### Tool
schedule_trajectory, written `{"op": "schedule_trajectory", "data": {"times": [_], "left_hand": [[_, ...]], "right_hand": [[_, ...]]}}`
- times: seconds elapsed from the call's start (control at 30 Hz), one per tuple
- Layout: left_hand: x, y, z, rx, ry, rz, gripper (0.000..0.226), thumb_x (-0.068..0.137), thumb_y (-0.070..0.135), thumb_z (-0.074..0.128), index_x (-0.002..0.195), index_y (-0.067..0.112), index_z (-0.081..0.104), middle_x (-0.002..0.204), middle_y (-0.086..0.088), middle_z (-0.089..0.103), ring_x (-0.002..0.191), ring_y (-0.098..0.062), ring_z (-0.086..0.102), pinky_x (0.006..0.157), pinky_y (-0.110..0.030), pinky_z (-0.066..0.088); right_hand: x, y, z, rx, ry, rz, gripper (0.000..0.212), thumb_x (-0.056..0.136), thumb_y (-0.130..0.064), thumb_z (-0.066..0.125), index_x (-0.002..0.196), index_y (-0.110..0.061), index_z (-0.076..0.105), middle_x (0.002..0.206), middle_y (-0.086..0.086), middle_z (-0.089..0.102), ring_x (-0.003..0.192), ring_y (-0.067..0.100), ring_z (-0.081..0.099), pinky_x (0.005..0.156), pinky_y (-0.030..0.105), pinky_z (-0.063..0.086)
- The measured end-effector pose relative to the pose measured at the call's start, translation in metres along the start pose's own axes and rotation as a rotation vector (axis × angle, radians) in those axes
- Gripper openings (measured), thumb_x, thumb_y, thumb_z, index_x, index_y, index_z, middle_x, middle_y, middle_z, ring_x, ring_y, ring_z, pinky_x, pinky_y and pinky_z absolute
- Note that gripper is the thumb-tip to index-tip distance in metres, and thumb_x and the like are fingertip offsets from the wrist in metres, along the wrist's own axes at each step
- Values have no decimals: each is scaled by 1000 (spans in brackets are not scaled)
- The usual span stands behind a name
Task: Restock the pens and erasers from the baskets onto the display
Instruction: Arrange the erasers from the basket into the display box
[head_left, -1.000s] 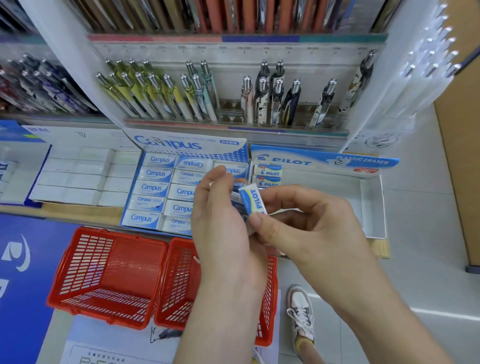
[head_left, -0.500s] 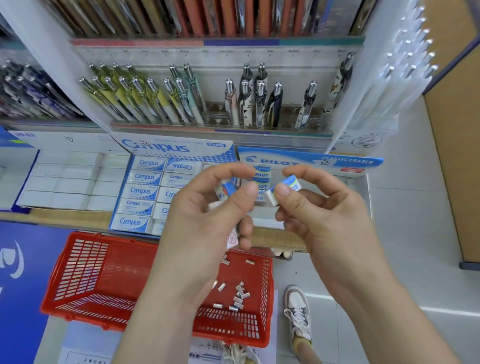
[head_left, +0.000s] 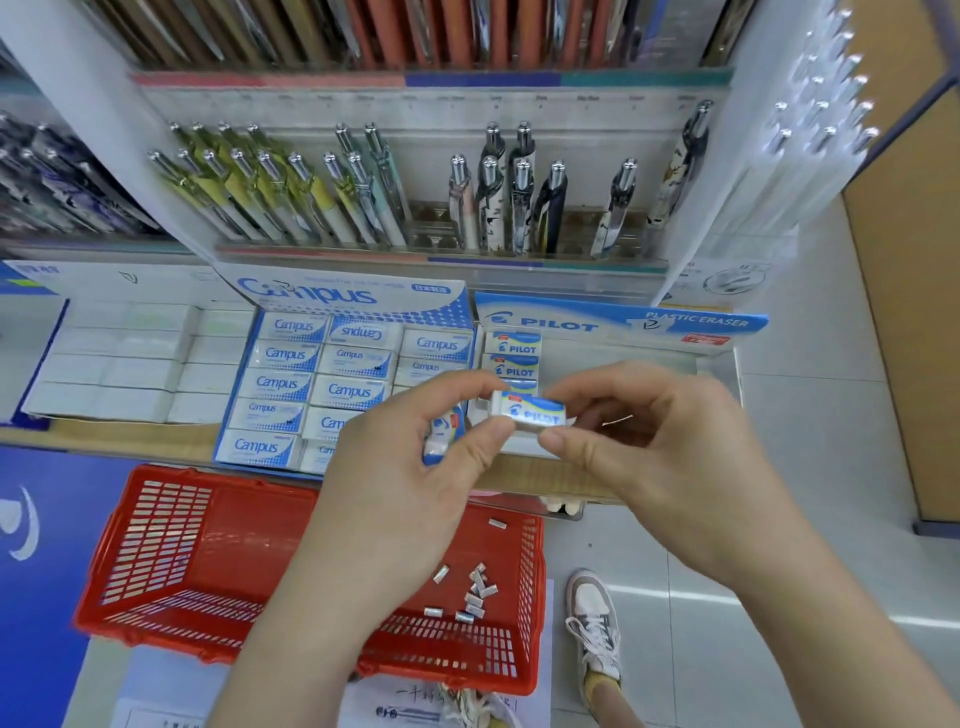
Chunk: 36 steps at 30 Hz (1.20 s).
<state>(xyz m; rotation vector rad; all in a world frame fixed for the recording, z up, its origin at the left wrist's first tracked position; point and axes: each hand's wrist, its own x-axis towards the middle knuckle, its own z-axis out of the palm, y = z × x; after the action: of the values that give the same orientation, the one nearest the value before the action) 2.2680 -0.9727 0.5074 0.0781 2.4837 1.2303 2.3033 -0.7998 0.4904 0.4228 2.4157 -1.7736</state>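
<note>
A small Pilot eraser (head_left: 530, 412) with a blue and white sleeve is pinched between the fingertips of both hands, just in front of the Pilot eraser box (head_left: 618, 325). My right hand (head_left: 644, 447) grips its right end. My left hand (head_left: 410, 467) touches its left end and also cups one or two more Pilot erasers (head_left: 441, 434) in the palm. Three Pilot erasers (head_left: 514, 358) lie stacked at the box's left end. The red basket (head_left: 171, 561) stands below on the floor with several small silver pieces (head_left: 475, 592) in it.
A full Campus eraser box (head_left: 311, 374) sits left of the Pilot box, with a box of white erasers (head_left: 124, 364) further left. Pens (head_left: 332, 197) stand in racks above the shelf. A shoe (head_left: 595, 623) is on the tiled floor at the right of the basket.
My hands have come together and lowered the eraser towards the Pilot box, turning it flat with the label up. The view has shifted, so only one basket shows.
</note>
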Motion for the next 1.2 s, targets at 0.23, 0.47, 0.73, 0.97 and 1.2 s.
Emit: {"op": "schedule_trajectory", "data": {"times": [0.23,0.47,0.73,0.97,1.2], "left_hand": [[13,-11,0,293,181,-54,21,79,46,67,99,42,64,60,19,45,61,-1,50,54,-18,34],[22,-11,3,420,101,-46,12,83,46,62,88,36,61,62,8,56,53,-5,50,56,-27,41],[22,-14,3,404,98,-44,12,83,45,63,84,33,62,56,6,54,51,-6,50,53,-21,38],[24,-14,5,391,95,-58,11,83,44,64,85,33,61,65,8,56,56,-6,53,55,-17,39],[19,-9,-3,-167,166,-162,16,91,32,59,106,34,58,73,2,60,49,-15,52,51,-33,47]], "right_hand": [[17,14,20,-410,99,-54,22,77,-20,78,97,-22,73,82,-11,61,72,4,60,72,18,49],[25,8,30,-532,19,-17,20,77,-29,79,95,-25,72,84,-10,56,74,10,57,70,23,46],[32,5,33,-546,10,51,25,70,-27,81,79,-23,58,82,-8,63,74,13,60,67,31,52],[33,4,33,-532,19,62,16,74,-25,79,69,-21,64,72,-8,64,72,11,62,64,27,51],[24,0,23,-272,139,-25,14,85,-22,68,72,-25,64,69,-11,65,66,4,62,60,18,48]]}}
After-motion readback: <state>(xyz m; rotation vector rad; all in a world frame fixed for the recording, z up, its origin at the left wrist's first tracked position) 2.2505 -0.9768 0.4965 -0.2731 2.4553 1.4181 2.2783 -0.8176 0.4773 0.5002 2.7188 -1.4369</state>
